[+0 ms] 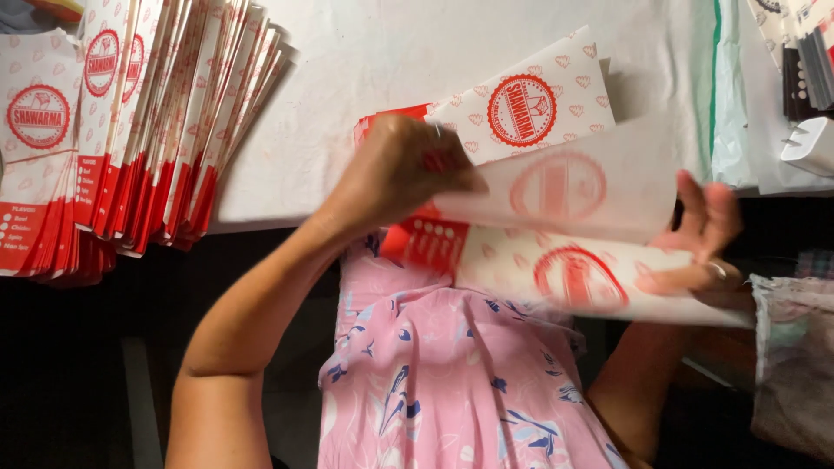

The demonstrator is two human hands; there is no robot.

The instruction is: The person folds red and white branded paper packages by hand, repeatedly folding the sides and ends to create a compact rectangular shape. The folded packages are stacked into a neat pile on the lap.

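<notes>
At the far left, a fanned stack of finished white paper sleeves with red printed ends and round red emblems (130, 130) lies on the white table surface (365, 78), well apart from the hands. Moving right, the left hand (400, 169) is closed over the red-printed end of a small bundle of the same white-and-red paper sleeves (556, 208), fingers curled down and pinching the sheets where they overlap; the bundle sits at the table's near edge, above the lap in a pink floral dress (452, 373). Further right, the right hand (704, 239), a ring on one finger, is spread open with fingers extended, supporting the free ends of the lower sleeves from beneath rather than clamping them; the sheets there are blurred, so the exact contact is hard to read. To do this handling well, it seems best to keep the left pinch firm at the red end so the edges stay aligned, and let the right fingers lift one sheet at a time without creasing the thin paper. At the far right edge lies a white plastic bag (790, 365).
</notes>
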